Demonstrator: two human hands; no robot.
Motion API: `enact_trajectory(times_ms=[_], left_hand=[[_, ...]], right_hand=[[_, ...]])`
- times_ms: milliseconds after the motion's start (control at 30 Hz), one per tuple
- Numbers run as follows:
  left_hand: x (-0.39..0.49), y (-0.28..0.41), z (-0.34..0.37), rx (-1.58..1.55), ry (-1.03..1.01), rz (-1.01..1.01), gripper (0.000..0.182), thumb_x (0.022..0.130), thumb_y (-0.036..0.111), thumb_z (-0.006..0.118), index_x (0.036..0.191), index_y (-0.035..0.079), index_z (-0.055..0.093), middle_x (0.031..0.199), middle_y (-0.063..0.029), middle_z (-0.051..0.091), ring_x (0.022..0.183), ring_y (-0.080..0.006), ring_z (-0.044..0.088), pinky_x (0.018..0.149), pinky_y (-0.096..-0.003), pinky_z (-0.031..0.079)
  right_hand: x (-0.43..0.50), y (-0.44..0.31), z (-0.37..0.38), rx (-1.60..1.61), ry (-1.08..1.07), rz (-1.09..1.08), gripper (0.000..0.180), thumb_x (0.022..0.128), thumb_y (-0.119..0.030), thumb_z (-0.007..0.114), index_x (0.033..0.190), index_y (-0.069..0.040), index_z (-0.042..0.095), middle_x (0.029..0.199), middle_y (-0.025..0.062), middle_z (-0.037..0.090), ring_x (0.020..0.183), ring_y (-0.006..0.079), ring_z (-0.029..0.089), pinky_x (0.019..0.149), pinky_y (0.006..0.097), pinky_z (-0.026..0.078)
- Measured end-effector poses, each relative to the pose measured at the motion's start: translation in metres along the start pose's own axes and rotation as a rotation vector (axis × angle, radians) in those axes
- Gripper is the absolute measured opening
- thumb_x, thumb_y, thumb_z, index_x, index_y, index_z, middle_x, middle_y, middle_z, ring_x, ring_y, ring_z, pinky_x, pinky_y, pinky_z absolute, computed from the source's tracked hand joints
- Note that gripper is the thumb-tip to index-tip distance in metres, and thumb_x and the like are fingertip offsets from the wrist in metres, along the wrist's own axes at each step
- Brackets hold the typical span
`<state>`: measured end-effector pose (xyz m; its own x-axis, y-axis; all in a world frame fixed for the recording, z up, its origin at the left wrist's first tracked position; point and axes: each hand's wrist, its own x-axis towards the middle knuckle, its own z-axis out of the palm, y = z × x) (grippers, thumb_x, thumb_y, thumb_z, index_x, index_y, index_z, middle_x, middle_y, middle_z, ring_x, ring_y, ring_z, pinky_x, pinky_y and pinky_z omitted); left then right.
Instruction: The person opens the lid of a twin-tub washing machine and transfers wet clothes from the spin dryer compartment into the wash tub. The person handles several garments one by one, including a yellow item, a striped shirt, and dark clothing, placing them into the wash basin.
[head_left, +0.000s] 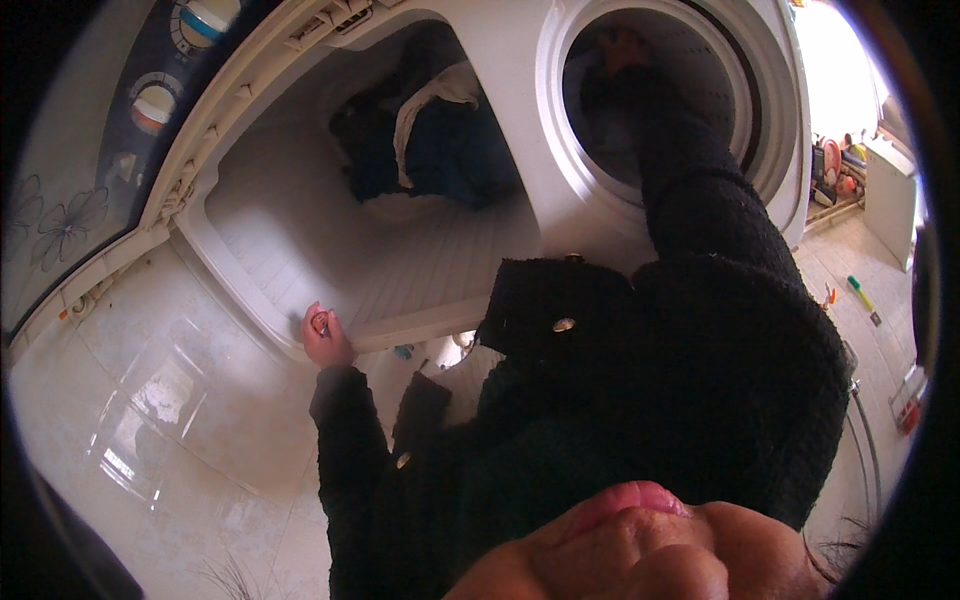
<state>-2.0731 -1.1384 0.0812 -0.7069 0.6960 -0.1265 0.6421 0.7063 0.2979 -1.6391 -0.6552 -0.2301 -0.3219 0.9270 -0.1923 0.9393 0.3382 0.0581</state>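
A twin-tub washing machine (517, 97) stands in front of me, its two openings uncovered. Deep inside the round spin tub (697, 82) is my right hand (626, 49), dim in the shadow; its fingers and anything in them cannot be made out. My left hand (326, 334) rests at the near left corner of the wash tub's rim (420, 324), fingers curled, with a small thing that I cannot identify showing at them. Dark and blue clothes (450, 157) with a pale strip of cloth (409, 120) lie at the far side of the wash tub (300, 225).
The control panel with dials (154, 105) lies along the left. Glossy tiles (165, 375) are below it. Right of the machine are assorted items (832, 169), a white box-like object (892, 195) and a green-and-yellow brush-like tool (860, 292) on the floor.
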Motion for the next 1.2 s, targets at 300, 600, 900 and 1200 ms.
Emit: enact_trajectory(times_ms=[300, 600, 900, 1200], left_hand=[[-0.003, 0.001, 0.0, -0.099, -0.005, -0.011, 0.034, 0.084, 0.018, 0.063, 0.113, 0.002, 0.058, 0.099, -0.0125, 0.061, 0.091, -0.0236, 0.06, 0.08, -0.0334, 0.048], [-0.004, -0.009, 0.005, -0.139, 0.018, 0.019, 0.032, 0.084, 0.018, 0.064, 0.111, 0.004, 0.058, 0.097, -0.0105, 0.061, 0.085, -0.0227, 0.06, 0.077, -0.0328, 0.048], [-0.006, -0.002, 0.004, -0.111, 0.063, 0.062, 0.031, 0.083, 0.019, 0.065, 0.111, 0.006, 0.058, 0.098, -0.0108, 0.061, 0.086, -0.0251, 0.061, 0.077, -0.0339, 0.048], [-0.002, -0.006, 0.012, -0.177, 0.108, 0.113, 0.031, 0.084, 0.022, 0.066, 0.109, 0.005, 0.058, 0.096, -0.0116, 0.061, 0.085, -0.0264, 0.061, 0.075, -0.034, 0.049]], right_hand=[[0.004, -0.003, 0.006, 0.017, 0.011, -0.048, 0.066, 0.069, -0.047, 0.07, 0.123, -0.015, 0.05, 0.125, 0.0211, 0.049, 0.114, 0.0368, 0.05, 0.095, 0.0488, 0.044], [0.022, 0.008, 0.033, -0.091, -0.061, -0.151, 0.059, 0.078, -0.047, 0.061, 0.123, -0.01, 0.052, 0.122, 0.0179, 0.055, 0.111, 0.0324, 0.055, 0.094, 0.0452, 0.045], [-0.003, 0.008, -0.021, -0.025, -0.169, -0.269, 0.056, 0.078, -0.047, 0.06, 0.113, -0.004, 0.059, 0.107, 0.0178, 0.062, 0.098, 0.0306, 0.061, 0.088, 0.0403, 0.049], [-0.059, 0.015, -0.183, 0.285, -0.361, -0.261, 0.059, 0.066, -0.045, 0.07, 0.101, 0.003, 0.063, 0.094, 0.021, 0.065, 0.086, 0.0329, 0.063, 0.081, 0.0352, 0.05]])
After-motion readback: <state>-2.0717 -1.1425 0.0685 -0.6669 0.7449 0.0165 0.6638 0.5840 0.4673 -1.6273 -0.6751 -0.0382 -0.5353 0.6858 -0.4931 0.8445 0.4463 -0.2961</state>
